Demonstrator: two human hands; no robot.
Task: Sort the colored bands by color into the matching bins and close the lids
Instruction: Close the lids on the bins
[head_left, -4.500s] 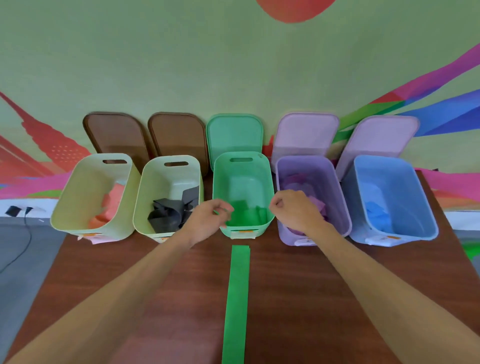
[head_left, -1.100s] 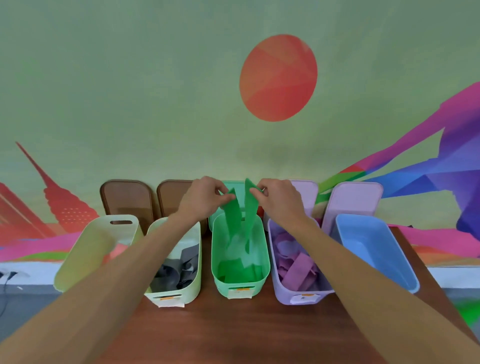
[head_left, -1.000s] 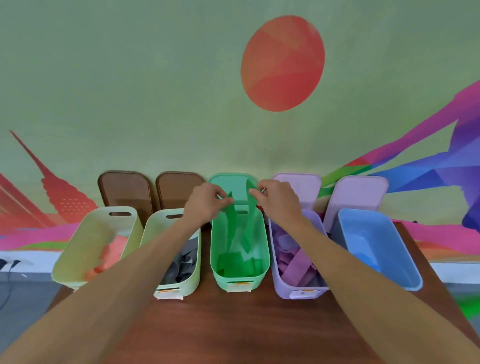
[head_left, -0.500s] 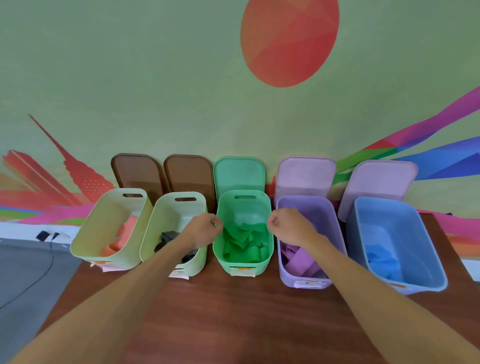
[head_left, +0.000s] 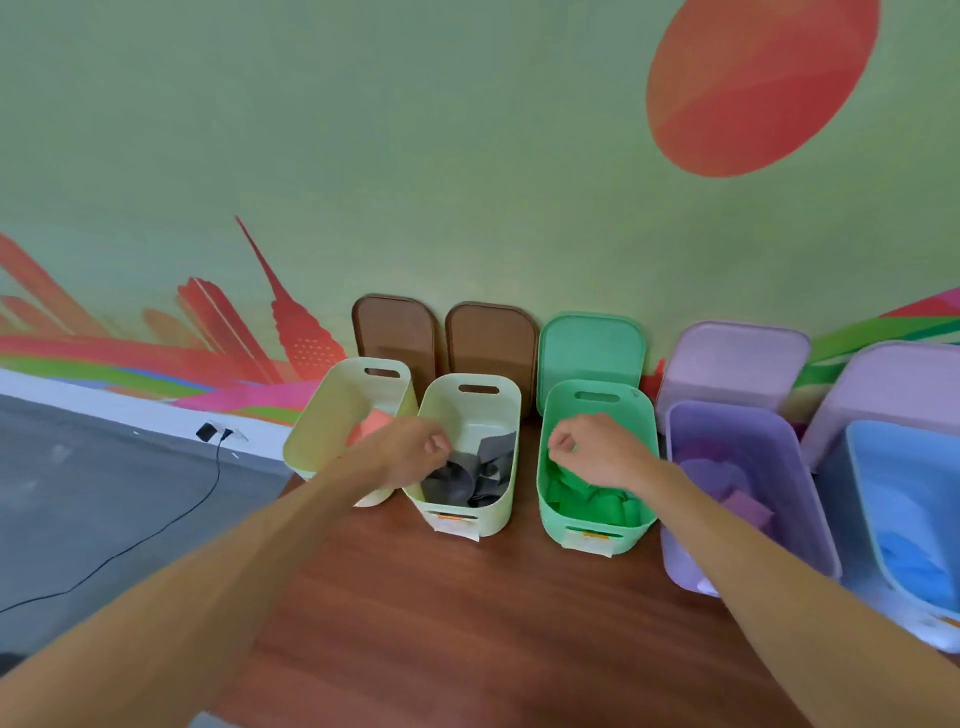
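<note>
Viewed from the head camera, five open bins stand in a row on a brown wooden surface (head_left: 467, 613) against a painted wall. From left to right: a pale yellow bin (head_left: 332, 415) holding pink bands (head_left: 366, 426), a pale green bin (head_left: 498, 410) holding grey bands (head_left: 467, 478), a green bin (head_left: 639, 415) holding green bands (head_left: 587, 501), a purple bin (head_left: 779, 447) holding purple bands (head_left: 737, 483), and a blue bin (head_left: 883, 441) holding blue bands (head_left: 914, 561). Behind the bins, the lids lean upright against the wall: two brown lids (head_left: 395, 338), a green lid (head_left: 589, 348) and two lilac lids (head_left: 735, 364). Both hands are loosely curled into fists and grip nothing. The left hand (head_left: 410, 449) hovers over the near-left rim of the pale green bin; the right hand (head_left: 597, 449) hovers over the green bin, above the green bands. A black cable (head_left: 171, 519) runs across the grey floor at left.
</note>
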